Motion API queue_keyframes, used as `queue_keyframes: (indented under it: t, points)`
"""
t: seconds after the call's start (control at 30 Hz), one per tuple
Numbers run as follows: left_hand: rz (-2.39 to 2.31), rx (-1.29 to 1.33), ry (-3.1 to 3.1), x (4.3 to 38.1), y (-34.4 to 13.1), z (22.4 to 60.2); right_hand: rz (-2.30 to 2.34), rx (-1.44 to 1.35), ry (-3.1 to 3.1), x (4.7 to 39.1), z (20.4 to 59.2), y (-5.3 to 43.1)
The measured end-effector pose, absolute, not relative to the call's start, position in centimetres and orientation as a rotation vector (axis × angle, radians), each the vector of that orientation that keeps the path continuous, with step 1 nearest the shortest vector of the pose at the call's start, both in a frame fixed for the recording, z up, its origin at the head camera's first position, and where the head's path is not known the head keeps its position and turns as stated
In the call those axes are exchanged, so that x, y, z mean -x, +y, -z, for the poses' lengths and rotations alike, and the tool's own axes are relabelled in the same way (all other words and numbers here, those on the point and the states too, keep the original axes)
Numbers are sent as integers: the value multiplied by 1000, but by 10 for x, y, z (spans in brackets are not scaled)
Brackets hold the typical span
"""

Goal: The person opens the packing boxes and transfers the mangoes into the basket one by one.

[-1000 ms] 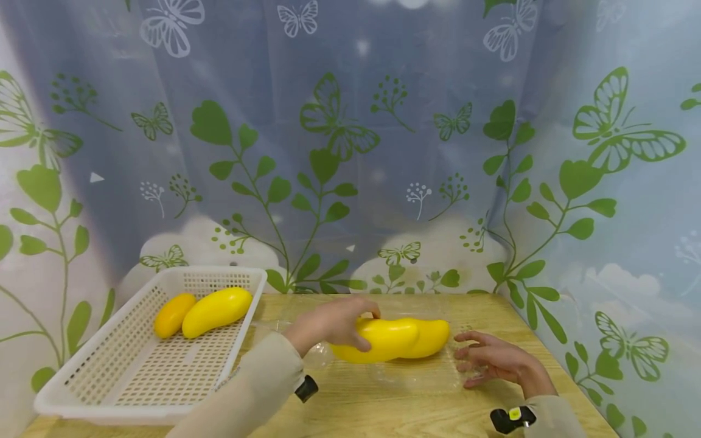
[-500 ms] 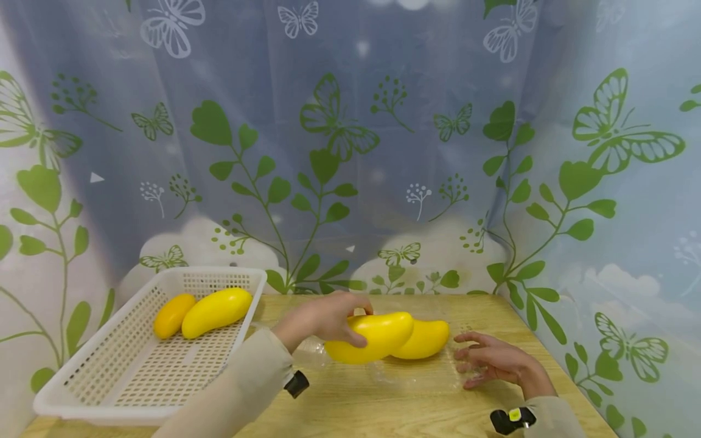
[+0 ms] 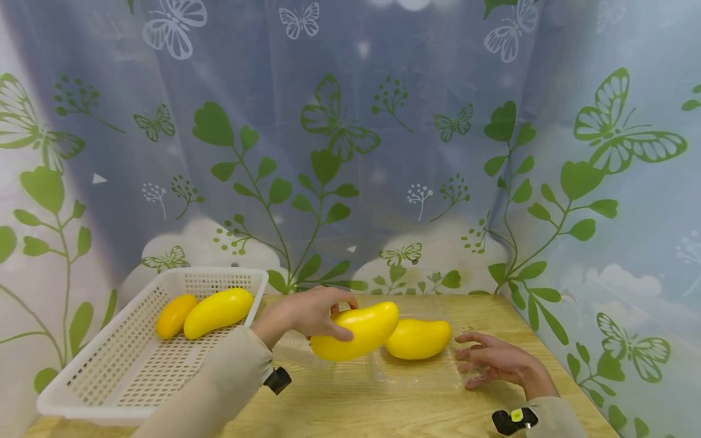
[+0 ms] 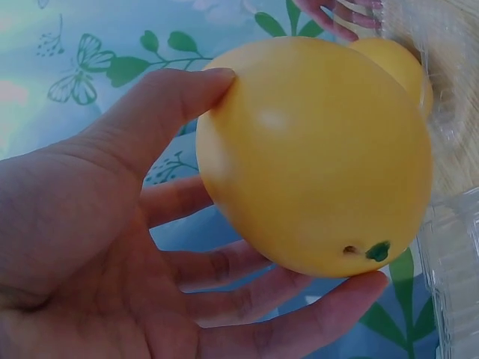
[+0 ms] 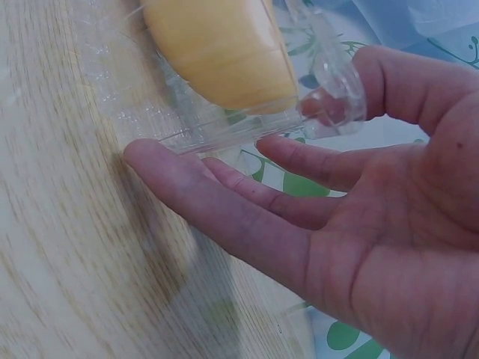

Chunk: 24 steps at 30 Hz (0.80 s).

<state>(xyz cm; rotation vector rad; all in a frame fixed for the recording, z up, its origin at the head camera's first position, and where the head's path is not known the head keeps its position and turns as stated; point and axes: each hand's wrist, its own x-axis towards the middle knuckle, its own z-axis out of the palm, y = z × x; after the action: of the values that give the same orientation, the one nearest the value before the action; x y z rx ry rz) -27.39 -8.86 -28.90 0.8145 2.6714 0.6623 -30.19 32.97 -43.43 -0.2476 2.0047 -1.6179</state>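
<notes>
My left hand (image 3: 312,316) grips a yellow mango (image 3: 361,331) just above the table, thumb on the near side and fingers around the far side. In the left wrist view this mango (image 4: 322,157) shows a small hole and a green mark at its end. A second mango (image 3: 417,339) lies in a clear plastic container (image 3: 421,380). Beside that container's right side rests my right hand (image 3: 501,365). In the right wrist view its relaxed fingers (image 5: 217,198) touch the clear rim, and one fingertip shows through the plastic.
A white perforated basket (image 3: 137,389) stands on the left, holding an orange-yellow mango (image 3: 175,316) and a yellow mango (image 3: 219,313). More clear plastic (image 3: 301,350) lies below my left hand. The wooden table (image 3: 350,410) ends at a butterfly-patterned curtain (image 3: 350,182).
My left hand has lifted its mango off the one in the container and moved left, with the mango's right end tilting up. My right hand has stayed in place.
</notes>
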Motion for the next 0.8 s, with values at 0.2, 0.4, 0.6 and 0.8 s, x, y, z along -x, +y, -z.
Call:
queue_keyframes:
  t: [0.2,0.4,0.6,0.8]
  points:
    - [-653,-818,2679,274,-93,286,1622,247,2001,302,436,330]
    - [-656,-820,2691,275,-100,285,1622,252,2002,303,436,330]
    - [-679,-836,2704,275,-109,283,1619,257,2007,304,436,331]
    - [-718,-793,2694,275,-119,280,1622,252,2002,304,437,332]
